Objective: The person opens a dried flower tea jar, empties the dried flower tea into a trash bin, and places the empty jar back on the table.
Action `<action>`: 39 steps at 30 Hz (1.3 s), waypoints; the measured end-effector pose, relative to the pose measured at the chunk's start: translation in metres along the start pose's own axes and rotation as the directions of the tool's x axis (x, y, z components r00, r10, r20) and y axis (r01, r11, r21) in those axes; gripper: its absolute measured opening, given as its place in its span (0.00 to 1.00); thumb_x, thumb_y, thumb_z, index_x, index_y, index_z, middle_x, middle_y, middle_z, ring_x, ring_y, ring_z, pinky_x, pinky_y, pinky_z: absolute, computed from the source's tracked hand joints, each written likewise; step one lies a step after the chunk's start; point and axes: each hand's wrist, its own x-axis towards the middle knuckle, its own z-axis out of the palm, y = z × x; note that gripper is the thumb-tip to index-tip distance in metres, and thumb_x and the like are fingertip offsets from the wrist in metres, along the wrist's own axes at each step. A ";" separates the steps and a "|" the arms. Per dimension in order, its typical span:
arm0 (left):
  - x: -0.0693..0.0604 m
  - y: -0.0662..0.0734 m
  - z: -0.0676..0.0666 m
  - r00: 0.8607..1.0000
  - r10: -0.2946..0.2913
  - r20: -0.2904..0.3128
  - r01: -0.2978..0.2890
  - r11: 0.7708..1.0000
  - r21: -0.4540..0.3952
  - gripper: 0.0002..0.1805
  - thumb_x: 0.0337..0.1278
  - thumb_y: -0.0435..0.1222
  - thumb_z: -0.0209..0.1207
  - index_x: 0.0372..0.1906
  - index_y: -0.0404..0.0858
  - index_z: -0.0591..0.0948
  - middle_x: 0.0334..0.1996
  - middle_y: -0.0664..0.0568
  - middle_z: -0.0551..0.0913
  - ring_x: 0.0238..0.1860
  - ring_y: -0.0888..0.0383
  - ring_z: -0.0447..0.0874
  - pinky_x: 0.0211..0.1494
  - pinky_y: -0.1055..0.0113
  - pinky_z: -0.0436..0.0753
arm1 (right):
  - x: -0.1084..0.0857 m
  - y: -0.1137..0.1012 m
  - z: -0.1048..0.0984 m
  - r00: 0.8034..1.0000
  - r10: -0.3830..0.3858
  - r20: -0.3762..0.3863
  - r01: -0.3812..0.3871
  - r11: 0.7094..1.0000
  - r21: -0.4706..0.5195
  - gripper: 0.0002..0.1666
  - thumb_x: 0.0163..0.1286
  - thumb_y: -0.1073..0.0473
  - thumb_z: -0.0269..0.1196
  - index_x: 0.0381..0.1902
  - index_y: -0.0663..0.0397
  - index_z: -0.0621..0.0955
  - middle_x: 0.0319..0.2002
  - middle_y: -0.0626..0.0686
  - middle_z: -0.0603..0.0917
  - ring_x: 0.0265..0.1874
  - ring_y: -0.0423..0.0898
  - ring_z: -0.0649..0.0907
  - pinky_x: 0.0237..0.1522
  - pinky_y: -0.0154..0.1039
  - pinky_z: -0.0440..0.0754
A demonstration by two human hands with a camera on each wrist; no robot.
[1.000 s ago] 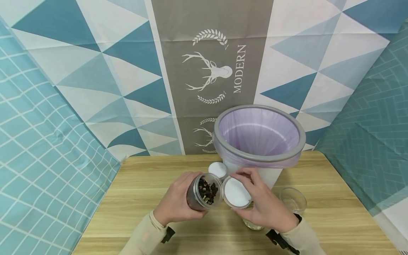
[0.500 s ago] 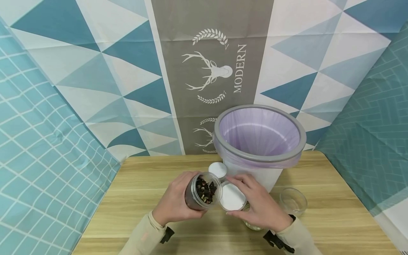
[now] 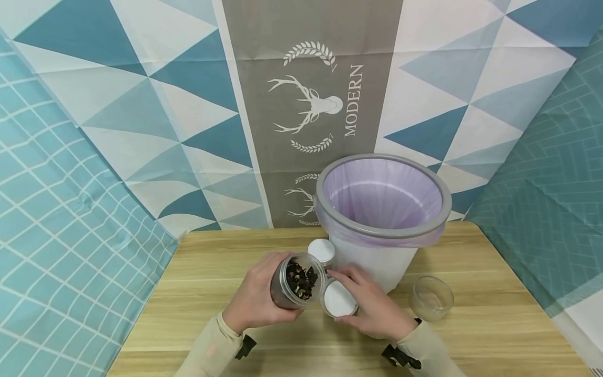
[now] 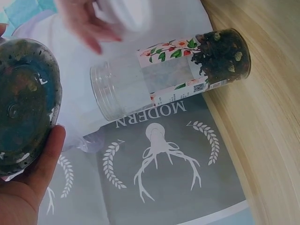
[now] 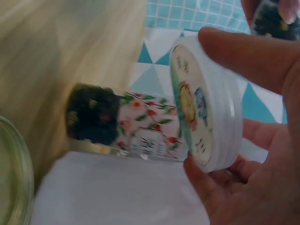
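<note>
My left hand (image 3: pixel 254 301) grips a clear jar (image 3: pixel 278 288) of dark dried tea, lidless and tilted with its mouth towards the right. From below, the jar's round base (image 4: pixel 28 108) shows in the left wrist view. With thumb and fingers, my right hand (image 3: pixel 372 309) pinches a round white lid (image 3: pixel 340 298) close beside the jar's mouth. One face of the lid (image 5: pixel 206 103) bears a printed label in the right wrist view. Behind both hands stands another jar (image 4: pixel 168 75), with a floral label and dark tea at its bottom; its top looks white in the head view.
A white bin (image 3: pixel 377 264) with a grey rim and purple liner stands at the back right, against the patterned backdrop. Right of my right hand, a clear round container (image 3: pixel 432 298) sits on the wooden table (image 3: pixel 207 262).
My right hand has moved left and slightly nearer with the lid. The left hand and its jar have shifted slightly left.
</note>
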 end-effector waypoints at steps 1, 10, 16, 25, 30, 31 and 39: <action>0.000 0.000 0.000 1.000 0.001 -0.001 -0.001 1.000 0.002 0.55 0.17 0.46 0.84 0.66 0.42 0.76 0.52 0.56 0.85 0.53 0.57 0.83 0.57 0.56 0.86 | 0.000 0.001 0.003 1.000 0.013 0.010 -0.013 1.000 0.001 0.59 0.47 0.52 0.83 0.76 0.50 0.69 0.64 0.51 0.76 0.61 0.49 0.78 0.62 0.55 0.81; 0.000 -0.001 0.000 1.000 0.006 -0.006 -0.006 1.000 -0.013 0.55 0.17 0.45 0.84 0.66 0.42 0.76 0.53 0.56 0.84 0.53 0.57 0.83 0.58 0.56 0.86 | -0.004 0.002 0.031 0.983 0.098 0.153 -0.100 0.995 0.005 0.53 0.48 0.55 0.83 0.72 0.55 0.73 0.61 0.52 0.77 0.60 0.52 0.78 0.63 0.54 0.81; -0.002 -0.003 0.001 1.000 -0.004 -0.003 0.004 1.000 -0.019 0.56 0.18 0.46 0.84 0.67 0.43 0.75 0.53 0.55 0.85 0.53 0.57 0.83 0.58 0.56 0.86 | -0.006 0.005 0.041 0.963 0.108 0.247 -0.114 0.993 0.012 0.52 0.49 0.56 0.82 0.73 0.48 0.74 0.60 0.49 0.76 0.60 0.49 0.78 0.63 0.50 0.81; -0.001 -0.004 -0.001 1.000 -0.008 -0.009 0.008 1.000 -0.009 0.55 0.16 0.45 0.84 0.66 0.42 0.76 0.53 0.55 0.84 0.53 0.57 0.83 0.58 0.56 0.86 | -0.003 0.008 0.050 0.955 0.108 0.276 -0.101 0.994 -0.040 0.51 0.46 0.55 0.84 0.69 0.49 0.76 0.57 0.49 0.77 0.52 0.46 0.82 0.57 0.47 0.84; -0.001 -0.004 -0.002 1.000 -0.005 -0.008 0.005 1.000 -0.008 0.56 0.16 0.45 0.84 0.66 0.42 0.76 0.53 0.55 0.84 0.53 0.57 0.83 0.58 0.56 0.86 | -0.003 0.009 0.053 0.955 0.100 0.280 -0.091 0.995 -0.046 0.51 0.42 0.56 0.84 0.68 0.49 0.78 0.55 0.48 0.77 0.48 0.45 0.82 0.54 0.45 0.85; -0.001 -0.004 -0.002 1.000 -0.004 -0.008 0.004 1.000 -0.005 0.56 0.16 0.45 0.84 0.66 0.42 0.75 0.53 0.55 0.84 0.53 0.57 0.83 0.57 0.56 0.86 | -0.003 0.009 0.053 0.955 0.100 0.280 -0.091 0.995 -0.045 0.51 0.42 0.56 0.84 0.67 0.49 0.78 0.55 0.48 0.77 0.48 0.45 0.82 0.54 0.46 0.85; -0.001 -0.003 0.000 1.000 -0.003 -0.003 0.003 1.000 -0.010 0.56 0.17 0.46 0.84 0.67 0.42 0.75 0.53 0.55 0.85 0.53 0.57 0.83 0.57 0.56 0.86 | -0.004 0.005 0.052 0.951 0.111 0.289 -0.099 0.994 -0.056 0.50 0.43 0.54 0.84 0.67 0.50 0.78 0.56 0.49 0.77 0.48 0.48 0.83 0.53 0.48 0.86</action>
